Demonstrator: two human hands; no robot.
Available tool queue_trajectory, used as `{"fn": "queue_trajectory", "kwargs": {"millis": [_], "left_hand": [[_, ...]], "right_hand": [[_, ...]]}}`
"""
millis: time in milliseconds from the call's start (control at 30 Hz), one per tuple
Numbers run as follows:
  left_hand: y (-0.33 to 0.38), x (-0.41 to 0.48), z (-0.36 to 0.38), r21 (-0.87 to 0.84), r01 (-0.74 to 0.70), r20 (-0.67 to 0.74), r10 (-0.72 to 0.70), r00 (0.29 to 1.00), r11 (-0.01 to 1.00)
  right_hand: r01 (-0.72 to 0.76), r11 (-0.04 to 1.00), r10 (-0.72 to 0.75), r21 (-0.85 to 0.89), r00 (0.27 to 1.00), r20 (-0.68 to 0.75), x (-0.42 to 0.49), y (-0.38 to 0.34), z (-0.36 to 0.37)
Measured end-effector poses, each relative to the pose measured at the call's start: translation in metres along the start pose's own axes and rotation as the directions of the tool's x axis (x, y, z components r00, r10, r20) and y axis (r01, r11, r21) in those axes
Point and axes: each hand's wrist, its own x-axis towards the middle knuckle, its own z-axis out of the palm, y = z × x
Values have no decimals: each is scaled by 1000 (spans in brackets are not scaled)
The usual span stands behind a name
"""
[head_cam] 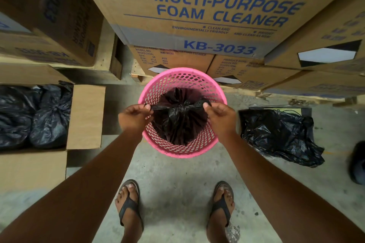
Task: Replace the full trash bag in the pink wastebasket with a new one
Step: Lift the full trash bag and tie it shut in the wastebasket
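Note:
The pink perforated wastebasket point(214, 140) stands on the concrete floor in front of my feet. Inside it sits a full black trash bag point(178, 124), its neck gathered into a knot at the top. My left hand point(135, 117) grips one twisted end of the bag's neck, pulled out to the left over the rim. My right hand point(220, 116) grips the other end, pulled to the right. The two ends are stretched taut between my hands across the knot.
An open cardboard box point(85, 116) at the left holds tied black bags point(49, 116). A loose black bag point(276, 134) lies over a box at the right. Stacked foam-cleaner cartons point(197, 6) on pallets rise right behind the basket. Another dark bag point(358, 163) sits at the right edge.

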Motion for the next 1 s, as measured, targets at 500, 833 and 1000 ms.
{"fn": "queue_trajectory", "kwargs": {"millis": [500,833,1000], "left_hand": [[70,-42,28,387,-687,466,512,721,615],[47,-33,-17,528,-616,457,415,787,585],[31,-61,-73,718,-569,472,321,821,401]], "right_hand": [[226,964,-253,139,940,230,-15,-46,56],[290,957,-291,33,944,158,-21,-35,62],[384,922,-385,44,900,204,-43,-95,46]]}}
